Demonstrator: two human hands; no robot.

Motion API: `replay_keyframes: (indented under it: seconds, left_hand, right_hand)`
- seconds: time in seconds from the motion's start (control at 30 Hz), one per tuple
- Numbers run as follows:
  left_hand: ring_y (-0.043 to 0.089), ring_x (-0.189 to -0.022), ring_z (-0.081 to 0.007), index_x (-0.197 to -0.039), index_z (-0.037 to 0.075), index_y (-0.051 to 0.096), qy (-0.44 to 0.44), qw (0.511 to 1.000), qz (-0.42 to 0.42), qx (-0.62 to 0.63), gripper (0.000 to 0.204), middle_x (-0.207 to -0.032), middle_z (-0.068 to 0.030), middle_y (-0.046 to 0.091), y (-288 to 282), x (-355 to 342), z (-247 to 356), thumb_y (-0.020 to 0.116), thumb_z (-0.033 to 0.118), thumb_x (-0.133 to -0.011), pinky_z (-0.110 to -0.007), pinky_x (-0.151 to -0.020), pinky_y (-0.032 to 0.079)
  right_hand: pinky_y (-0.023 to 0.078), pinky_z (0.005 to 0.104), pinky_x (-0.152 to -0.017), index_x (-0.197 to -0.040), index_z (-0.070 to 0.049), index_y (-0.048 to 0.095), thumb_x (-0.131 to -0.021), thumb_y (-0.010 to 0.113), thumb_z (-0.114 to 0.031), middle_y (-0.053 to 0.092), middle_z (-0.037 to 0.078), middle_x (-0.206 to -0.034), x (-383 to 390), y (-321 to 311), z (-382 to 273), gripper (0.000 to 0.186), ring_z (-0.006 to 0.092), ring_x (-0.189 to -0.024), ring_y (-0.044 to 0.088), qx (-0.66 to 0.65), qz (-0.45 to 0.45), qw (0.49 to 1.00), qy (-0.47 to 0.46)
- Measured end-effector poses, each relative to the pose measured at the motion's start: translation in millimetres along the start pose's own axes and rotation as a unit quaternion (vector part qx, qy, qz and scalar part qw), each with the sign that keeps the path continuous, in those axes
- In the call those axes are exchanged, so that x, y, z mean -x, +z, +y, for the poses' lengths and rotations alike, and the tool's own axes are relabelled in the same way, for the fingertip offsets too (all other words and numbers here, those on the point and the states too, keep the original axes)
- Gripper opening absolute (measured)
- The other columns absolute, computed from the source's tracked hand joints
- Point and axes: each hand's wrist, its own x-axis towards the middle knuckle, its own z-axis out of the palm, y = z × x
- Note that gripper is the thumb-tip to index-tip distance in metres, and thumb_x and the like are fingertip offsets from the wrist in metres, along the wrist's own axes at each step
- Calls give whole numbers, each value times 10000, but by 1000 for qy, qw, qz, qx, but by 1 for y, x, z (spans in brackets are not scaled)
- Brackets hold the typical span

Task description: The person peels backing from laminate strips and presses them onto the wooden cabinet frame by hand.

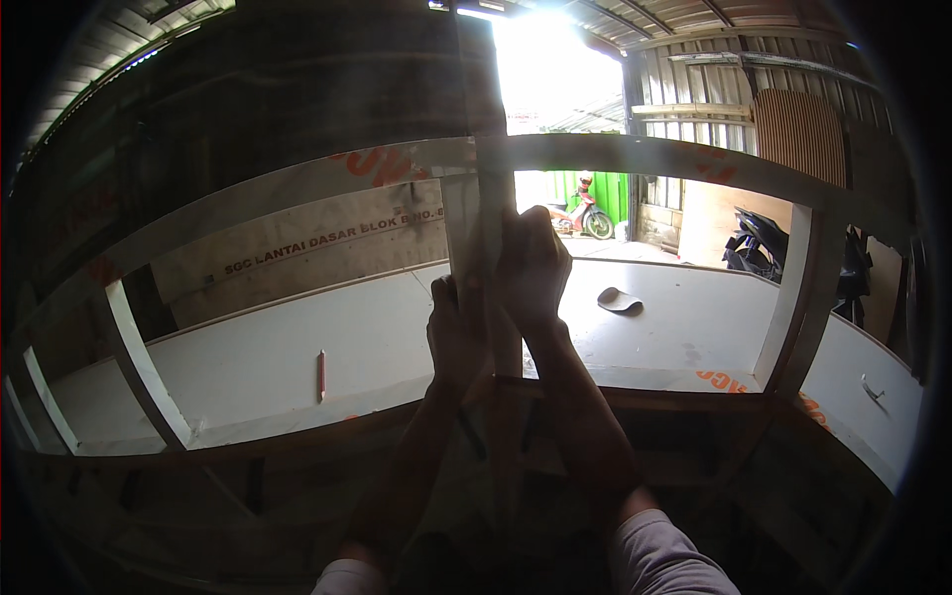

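Observation:
A tall, narrow board (480,79) stands upright in the middle of the head view, crossing a long wooden frame (615,151). Both my arms reach forward to it. My left hand (458,337) is closed around the board's left side, lower down. Higher up on the right side, my right hand (535,268) is closed against the same board. Shadow hides most of the fingertips, and I cannot tell whether anything small is pinched in them. Orange print marks several parts of the frame.
Beyond the frame lies a long white panel (248,362). A red pencil (321,375) and a curled grey piece (620,300) rest on it. A small white hook-shaped piece (872,389) lies at right. Farther off are a red motorcycle (595,220) and a black one (759,243).

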Motion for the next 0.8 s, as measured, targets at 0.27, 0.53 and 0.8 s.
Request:
replay_keyframes:
  seconds: [0.27, 0.53, 0.8]
  left_hand:
    - [648, -989, -475, -1368, 5, 455, -3, 996, -50, -79, 410, -1214, -278, 561, -4, 0, -2, 408, 315, -1104, -540, -782, 553]
    - [687, -879, -486, -1168, -18, 456, -49, 999, -13, -6, 438, -936, -263, 692, -4, 0, 2, 565, 386, -1039, -525, -716, 528]
    - [734, -887, -346, -1119, -18, 493, -52, 998, -27, 23, 282, -970, -223, 707, -4, -2, -4, 631, 189, -986, -430, -731, 562]
  right_hand:
    - [430, 443, -549, -876, -39, 479, -1037, 578, -160, 522, 169, -673, 0, 9, 2, 225, 356, -585, 564, -29, 31, 999, -6]
    - [442, 431, -565, -872, -29, 478, -1036, 550, -124, 522, 167, -687, -2, 9, -3, 203, 336, -587, 557, -30, 36, 999, -13]
    - [449, 432, -580, -885, -34, 516, -1023, 569, -150, 525, 144, -729, 0, 12, -1, 188, 317, -639, 575, 14, 21, 999, -26]
